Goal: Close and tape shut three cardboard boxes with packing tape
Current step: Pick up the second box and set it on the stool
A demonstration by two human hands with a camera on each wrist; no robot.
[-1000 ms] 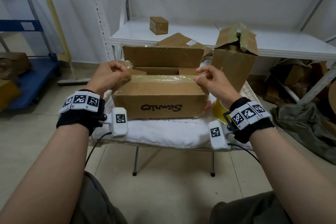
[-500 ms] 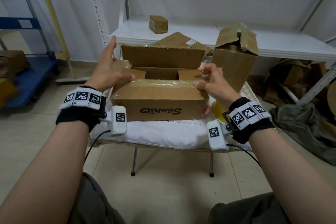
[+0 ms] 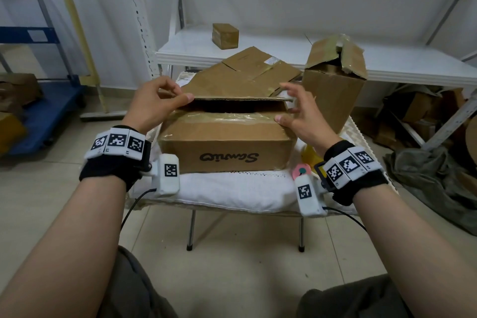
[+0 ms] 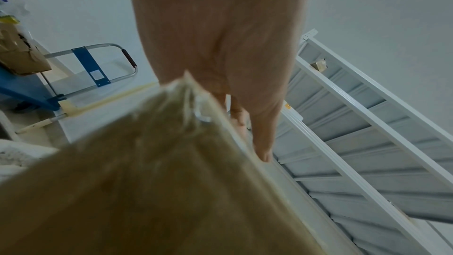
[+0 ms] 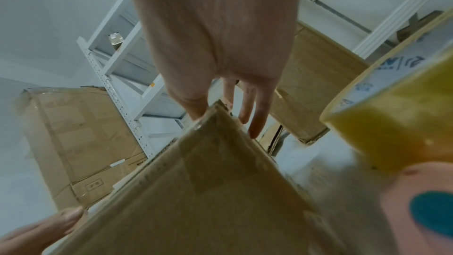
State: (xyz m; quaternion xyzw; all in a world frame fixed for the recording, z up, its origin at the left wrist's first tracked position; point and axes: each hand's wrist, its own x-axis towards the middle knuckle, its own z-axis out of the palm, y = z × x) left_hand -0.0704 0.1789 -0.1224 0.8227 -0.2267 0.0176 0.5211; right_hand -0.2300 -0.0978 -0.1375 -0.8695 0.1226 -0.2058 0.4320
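Box flap (image 3: 233, 84): left hand (image 3: 154, 107) pinches, right hand (image 3: 300, 117) touches.

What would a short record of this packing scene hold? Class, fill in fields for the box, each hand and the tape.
box: printed box on cloth-covered table, near flap down
rear flap: nearly level, dark gap beneath
left hand: pinches rear flap's left corner
right hand: fingers straight, touching its right corner
tape roll: beside box, untouched

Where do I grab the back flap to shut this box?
Pinch the back flap by its free front edge, near a corner, from your side, like the left hand. It hinges on the box at the far side, so that edge swings.
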